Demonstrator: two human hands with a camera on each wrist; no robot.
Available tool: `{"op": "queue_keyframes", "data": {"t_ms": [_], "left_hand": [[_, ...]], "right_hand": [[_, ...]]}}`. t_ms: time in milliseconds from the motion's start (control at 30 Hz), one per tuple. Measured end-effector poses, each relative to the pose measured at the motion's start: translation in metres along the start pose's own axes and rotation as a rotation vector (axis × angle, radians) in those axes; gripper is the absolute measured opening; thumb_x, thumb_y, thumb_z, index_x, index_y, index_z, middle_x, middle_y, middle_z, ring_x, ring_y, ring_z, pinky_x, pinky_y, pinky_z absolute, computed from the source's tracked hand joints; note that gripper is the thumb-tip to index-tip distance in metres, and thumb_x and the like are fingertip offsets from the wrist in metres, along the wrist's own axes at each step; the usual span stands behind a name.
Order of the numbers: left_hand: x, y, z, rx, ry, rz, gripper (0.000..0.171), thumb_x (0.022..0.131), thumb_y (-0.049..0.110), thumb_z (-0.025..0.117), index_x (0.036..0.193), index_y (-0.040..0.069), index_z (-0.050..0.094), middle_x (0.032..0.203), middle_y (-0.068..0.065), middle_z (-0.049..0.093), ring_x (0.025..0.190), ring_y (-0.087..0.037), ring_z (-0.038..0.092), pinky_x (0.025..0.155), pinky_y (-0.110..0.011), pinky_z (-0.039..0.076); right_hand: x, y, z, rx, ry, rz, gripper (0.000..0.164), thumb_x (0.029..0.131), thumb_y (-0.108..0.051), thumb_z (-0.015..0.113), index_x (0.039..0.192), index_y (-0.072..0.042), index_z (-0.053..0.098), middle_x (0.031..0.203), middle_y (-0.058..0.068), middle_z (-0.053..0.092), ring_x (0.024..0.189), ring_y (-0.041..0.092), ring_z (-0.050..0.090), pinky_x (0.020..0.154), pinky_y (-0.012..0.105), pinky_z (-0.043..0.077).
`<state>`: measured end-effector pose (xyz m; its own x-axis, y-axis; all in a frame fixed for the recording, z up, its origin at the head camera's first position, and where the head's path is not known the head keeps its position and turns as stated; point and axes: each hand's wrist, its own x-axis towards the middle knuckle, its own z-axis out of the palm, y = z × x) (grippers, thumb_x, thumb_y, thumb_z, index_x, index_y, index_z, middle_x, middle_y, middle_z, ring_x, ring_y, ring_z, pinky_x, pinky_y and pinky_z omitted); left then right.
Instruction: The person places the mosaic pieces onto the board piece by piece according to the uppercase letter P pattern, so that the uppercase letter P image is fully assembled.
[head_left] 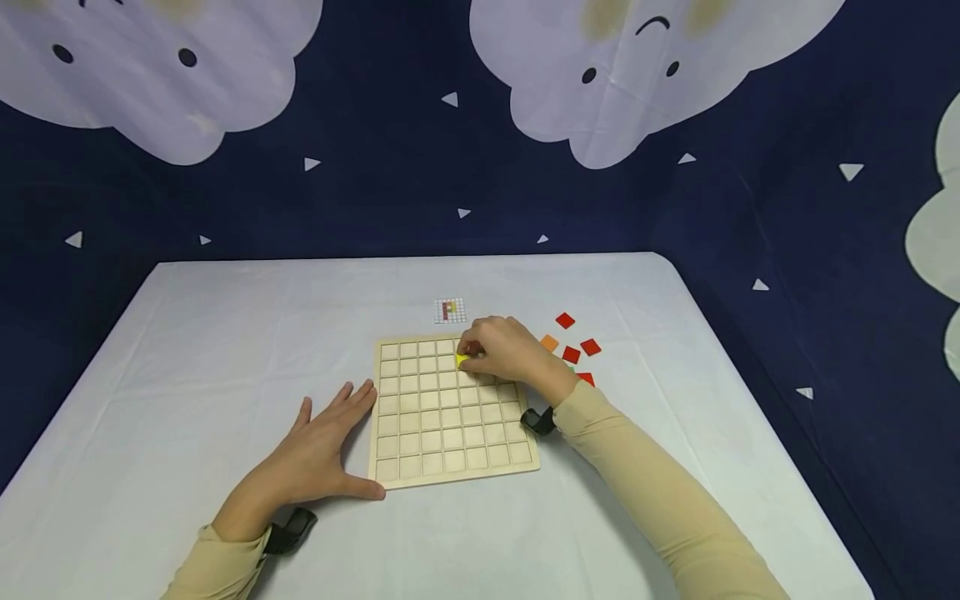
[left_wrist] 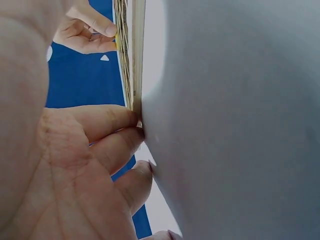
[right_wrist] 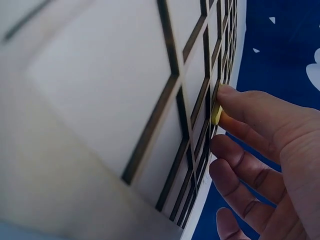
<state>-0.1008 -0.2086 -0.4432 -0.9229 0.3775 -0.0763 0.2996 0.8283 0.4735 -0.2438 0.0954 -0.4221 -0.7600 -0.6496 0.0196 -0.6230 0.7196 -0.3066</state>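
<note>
A square wooden grid board [head_left: 450,412] with rows of shallow cells lies on the white table. My left hand [head_left: 322,454] touches its left edge, fingers spread, with the thumb at the near left corner. In the left wrist view the fingertips [left_wrist: 131,119] of that hand rest against the board's side. Over the far part of the board, my right hand [head_left: 506,346] pinches a yellow square tile [head_left: 461,360] between thumb and index finger. The right wrist view shows the yellow tile [right_wrist: 216,114] at the grid surface, its other fingers loosely bent.
Several red tiles [head_left: 591,347] and an orange tile [head_left: 550,342] lie right of the board, partly behind my right wrist. A small pattern card [head_left: 450,311] with a coloured figure on a grid lies beyond the board. A dark blue cloth [head_left: 390,192] with clouds hangs behind the table.
</note>
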Motion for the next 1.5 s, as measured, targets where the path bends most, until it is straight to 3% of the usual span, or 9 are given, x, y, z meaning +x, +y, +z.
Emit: {"op": "queue_keyframes", "data": {"t_ms": [1133,1500], "left_hand": [[0.0,-0.004,0.001,-0.047,0.001,0.013,0.142,0.058,0.067,0.098,0.168,0.004,0.034,0.177,-0.014,0.031,0.164,-0.047,0.025,0.12,-0.087,0.007],[0.0,-0.003,0.002,-0.033,0.005,0.009,0.143,0.057,0.069,0.098,0.168,0.005,0.035,0.176,-0.013,0.032,0.164,-0.046,0.026,0.12,-0.087,0.008]], "right_hand": [[-0.001,-0.002,-0.001,-0.024,-0.017,0.02,0.021,0.095,-0.033,0.084,0.112,-0.021,0.083,0.102,-0.003,0.075,0.093,0.012,0.067,0.083,0.036,0.056],[-0.011,0.007,-0.012,0.081,-0.038,0.031,0.027,0.098,-0.033,0.08,0.121,-0.019,0.081,0.101,-0.002,0.074,0.092,0.014,0.067,0.084,0.035,0.056]]}}
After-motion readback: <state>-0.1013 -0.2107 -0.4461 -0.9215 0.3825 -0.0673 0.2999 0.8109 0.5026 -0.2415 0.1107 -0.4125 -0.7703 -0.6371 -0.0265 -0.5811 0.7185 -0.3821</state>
